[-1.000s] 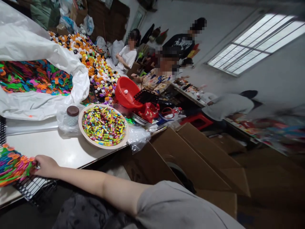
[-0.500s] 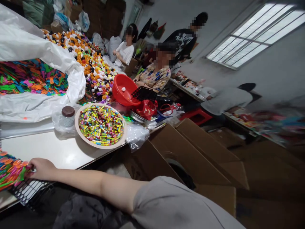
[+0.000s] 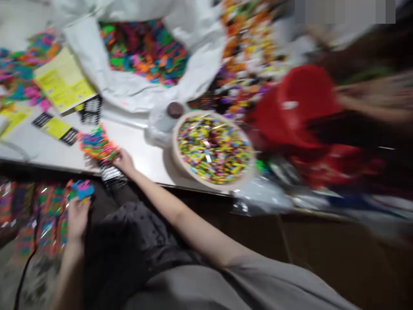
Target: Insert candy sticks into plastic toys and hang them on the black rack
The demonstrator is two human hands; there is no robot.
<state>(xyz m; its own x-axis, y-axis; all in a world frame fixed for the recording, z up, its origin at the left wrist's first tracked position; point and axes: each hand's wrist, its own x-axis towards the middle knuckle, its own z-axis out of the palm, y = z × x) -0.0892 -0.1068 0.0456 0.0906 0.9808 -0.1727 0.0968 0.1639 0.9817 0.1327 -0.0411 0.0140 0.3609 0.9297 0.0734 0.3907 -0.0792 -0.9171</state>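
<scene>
while the frame blurs, your right hand (image 3: 123, 160) rests on the clip pile (image 3: 97, 145) at left centre, grip unclear; your left hand (image 3: 76, 217), lower left, pinches a clip bundle (image 3: 82, 189) below the table (image 3: 146, 157).

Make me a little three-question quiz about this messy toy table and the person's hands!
1. True or false: the right hand rests at the small heap of bright plastic pieces on the white table.
2. What fills the round beige bowl? A) colourful small pieces B) water C) sand
3. Which hand holds the blue and pink plastic toy below the table edge?

Key: 1 true; 2 A; 3 the left hand.
</scene>
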